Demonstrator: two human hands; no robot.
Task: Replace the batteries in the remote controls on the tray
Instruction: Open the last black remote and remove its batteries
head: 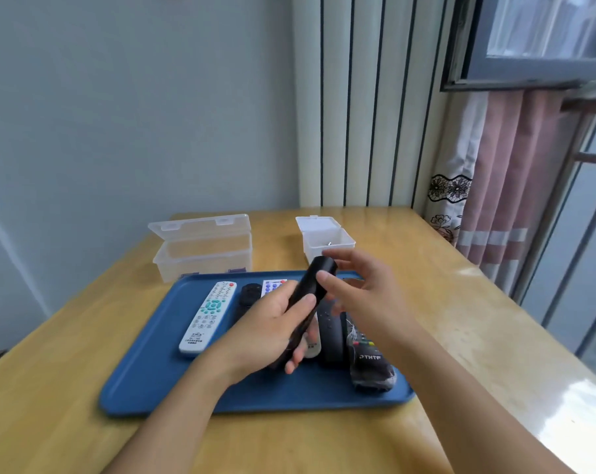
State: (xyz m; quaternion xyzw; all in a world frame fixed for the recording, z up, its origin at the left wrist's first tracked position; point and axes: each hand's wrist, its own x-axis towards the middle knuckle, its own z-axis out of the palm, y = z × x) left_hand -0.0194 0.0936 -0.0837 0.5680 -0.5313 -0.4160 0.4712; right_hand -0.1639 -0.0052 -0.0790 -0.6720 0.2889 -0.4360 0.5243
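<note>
A blue tray lies on the wooden table and carries several remote controls. My left hand grips a long black remote, held tilted above the tray with its far end up. My right hand is beside that remote's upper part, thumb touching its side, fingers spread and loosely bent. On the tray lie a white remote at the left, a small black remote, a white remote with blue buttons, a black remote and a dark wrapped remote. My hands hide part of these.
Behind the tray stand two clear plastic boxes with open lids: a long one at the left and a small square one at the right. The table's right edge runs along a window and pink curtain.
</note>
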